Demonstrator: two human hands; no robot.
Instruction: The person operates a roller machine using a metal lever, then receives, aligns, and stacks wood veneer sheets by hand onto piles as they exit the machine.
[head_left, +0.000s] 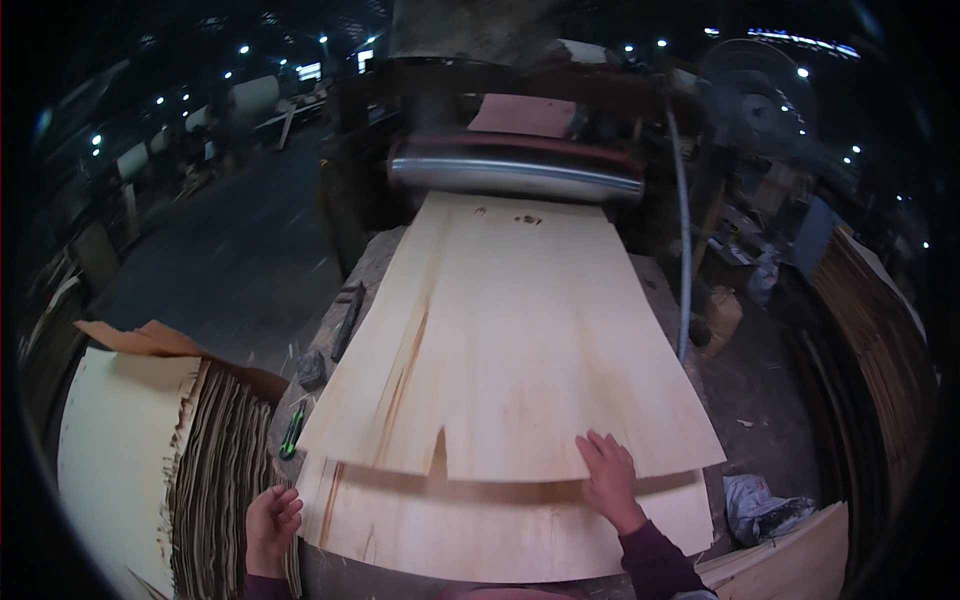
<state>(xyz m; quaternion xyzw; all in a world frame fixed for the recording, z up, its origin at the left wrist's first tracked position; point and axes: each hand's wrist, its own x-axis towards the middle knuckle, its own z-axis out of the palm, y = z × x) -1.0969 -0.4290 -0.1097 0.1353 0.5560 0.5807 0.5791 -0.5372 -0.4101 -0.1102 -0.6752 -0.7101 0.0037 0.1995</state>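
Observation:
A pale veneer sheet [510, 330] with knot holes and a split in its near edge stretches back to a steel roller [515, 165]. A second sheet [500, 525] shows beneath its front edge. My right hand [605, 475] rests its spread fingers on the upper sheet near the front right edge. My left hand [273, 525], its fingers loosely curled and apart with nothing visible in them, is beside the lower sheet's left edge. A green-and-black utility knife [293, 430] lies on the worktable [365, 260], left of the sheets.
A veneer stack [130, 440] stands at the left, more sheets [850, 310] at the right. A plastic bag [760, 510] lies right of the sheets. A pale pipe [682, 270] runs down beside the machine. A dark floor [230, 280] extends to the back left.

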